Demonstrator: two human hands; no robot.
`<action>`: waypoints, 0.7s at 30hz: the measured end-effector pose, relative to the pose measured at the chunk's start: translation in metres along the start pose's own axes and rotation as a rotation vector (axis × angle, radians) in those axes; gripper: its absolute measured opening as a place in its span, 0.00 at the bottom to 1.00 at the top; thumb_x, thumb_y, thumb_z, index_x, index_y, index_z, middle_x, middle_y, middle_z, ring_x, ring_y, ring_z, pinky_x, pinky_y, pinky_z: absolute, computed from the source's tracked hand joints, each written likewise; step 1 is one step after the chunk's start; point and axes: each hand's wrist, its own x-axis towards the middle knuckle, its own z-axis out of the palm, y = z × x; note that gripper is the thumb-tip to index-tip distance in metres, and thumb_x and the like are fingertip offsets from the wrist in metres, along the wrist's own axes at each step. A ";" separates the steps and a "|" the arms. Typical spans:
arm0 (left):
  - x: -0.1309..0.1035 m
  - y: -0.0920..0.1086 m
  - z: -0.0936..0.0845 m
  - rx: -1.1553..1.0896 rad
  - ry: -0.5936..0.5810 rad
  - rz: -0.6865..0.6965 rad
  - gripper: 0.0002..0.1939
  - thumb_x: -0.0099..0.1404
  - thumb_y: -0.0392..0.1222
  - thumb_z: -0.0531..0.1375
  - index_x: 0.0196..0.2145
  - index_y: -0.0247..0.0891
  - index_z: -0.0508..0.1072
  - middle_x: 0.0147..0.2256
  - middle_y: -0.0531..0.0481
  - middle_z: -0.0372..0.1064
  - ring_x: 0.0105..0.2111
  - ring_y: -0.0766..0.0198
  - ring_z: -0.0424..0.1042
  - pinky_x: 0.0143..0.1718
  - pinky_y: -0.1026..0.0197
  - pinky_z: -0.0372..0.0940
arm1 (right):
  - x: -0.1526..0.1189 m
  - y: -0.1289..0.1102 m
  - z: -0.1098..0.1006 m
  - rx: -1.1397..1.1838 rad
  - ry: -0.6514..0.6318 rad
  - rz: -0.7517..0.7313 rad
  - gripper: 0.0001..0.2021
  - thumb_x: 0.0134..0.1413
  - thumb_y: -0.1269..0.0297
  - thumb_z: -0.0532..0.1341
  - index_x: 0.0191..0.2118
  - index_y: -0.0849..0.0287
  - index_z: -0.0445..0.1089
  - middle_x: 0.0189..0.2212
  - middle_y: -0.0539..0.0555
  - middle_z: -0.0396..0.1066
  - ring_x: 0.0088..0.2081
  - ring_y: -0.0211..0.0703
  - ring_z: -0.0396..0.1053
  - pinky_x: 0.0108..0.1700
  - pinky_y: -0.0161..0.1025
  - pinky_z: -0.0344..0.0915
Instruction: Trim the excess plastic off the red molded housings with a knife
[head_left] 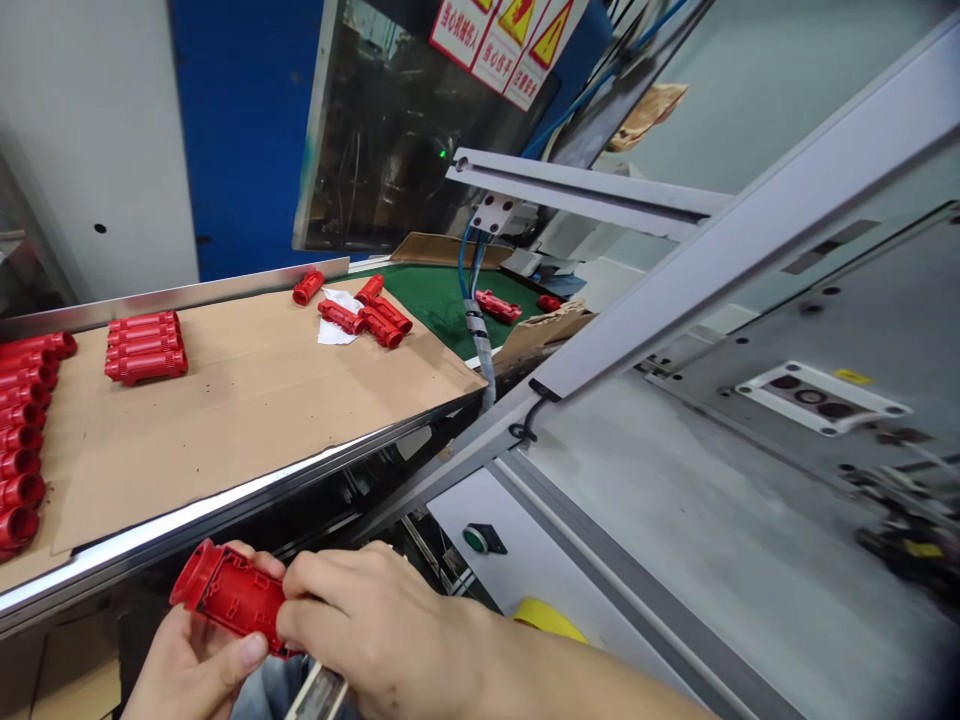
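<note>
Both your hands grasp the red plastic housing (229, 592): left hand (191, 672) beneath, right hand (367, 620) clenched over its right end, long axis pointing up-left.

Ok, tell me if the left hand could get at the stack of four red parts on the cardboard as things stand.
Probably not at once: the left hand grips a red part together with the right hand. The cardboard up to the stack lies bare, so the path itself looks free.
</note>
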 end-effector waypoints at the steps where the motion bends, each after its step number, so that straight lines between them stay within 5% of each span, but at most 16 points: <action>1: 0.000 0.000 0.000 -0.006 -0.005 -0.013 0.46 0.28 0.41 0.74 0.48 0.41 0.62 0.33 0.47 0.71 0.36 0.49 0.70 0.35 0.59 0.68 | 0.001 0.000 0.001 -0.020 0.010 -0.019 0.06 0.51 0.69 0.54 0.29 0.61 0.67 0.25 0.49 0.65 0.21 0.36 0.59 0.14 0.34 0.45; 9: 0.003 -0.002 -0.006 -0.063 -0.074 -0.085 0.46 0.32 0.39 0.74 0.49 0.42 0.60 0.33 0.48 0.71 0.38 0.51 0.70 0.28 0.69 0.68 | -0.005 -0.001 0.026 -0.032 0.285 -0.086 0.16 0.55 0.73 0.43 0.25 0.64 0.65 0.19 0.52 0.61 0.20 0.38 0.58 0.18 0.34 0.53; 11: 0.009 -0.004 -0.012 -0.058 -0.091 -0.039 0.38 0.36 0.39 0.73 0.45 0.43 0.63 0.37 0.48 0.70 0.40 0.52 0.69 0.33 0.67 0.68 | -0.009 -0.002 0.026 0.049 0.254 -0.056 0.15 0.56 0.70 0.44 0.26 0.63 0.65 0.22 0.52 0.63 0.21 0.37 0.59 0.18 0.33 0.53; 13: 0.014 -0.004 -0.015 -0.064 -0.115 0.013 0.29 0.41 0.38 0.71 0.40 0.43 0.66 0.39 0.49 0.70 0.42 0.53 0.68 0.38 0.64 0.67 | -0.013 -0.004 0.020 0.220 0.088 -0.016 0.11 0.56 0.68 0.49 0.27 0.62 0.65 0.25 0.50 0.64 0.22 0.34 0.60 0.21 0.30 0.55; 16: 0.012 0.001 -0.007 -0.091 -0.096 0.062 0.23 0.40 0.39 0.72 0.35 0.43 0.69 0.37 0.51 0.72 0.42 0.51 0.68 0.38 0.63 0.67 | -0.014 -0.003 0.009 0.601 -0.030 0.176 0.04 0.51 0.71 0.58 0.27 0.62 0.64 0.25 0.46 0.62 0.24 0.29 0.60 0.26 0.26 0.57; 21: -0.008 0.007 0.015 -0.111 0.015 0.153 0.24 0.32 0.41 0.73 0.30 0.45 0.72 0.30 0.55 0.73 0.34 0.55 0.72 0.30 0.66 0.69 | -0.001 -0.001 -0.003 0.905 0.218 0.617 0.03 0.47 0.72 0.60 0.27 0.61 0.64 0.22 0.45 0.58 0.23 0.29 0.56 0.24 0.26 0.55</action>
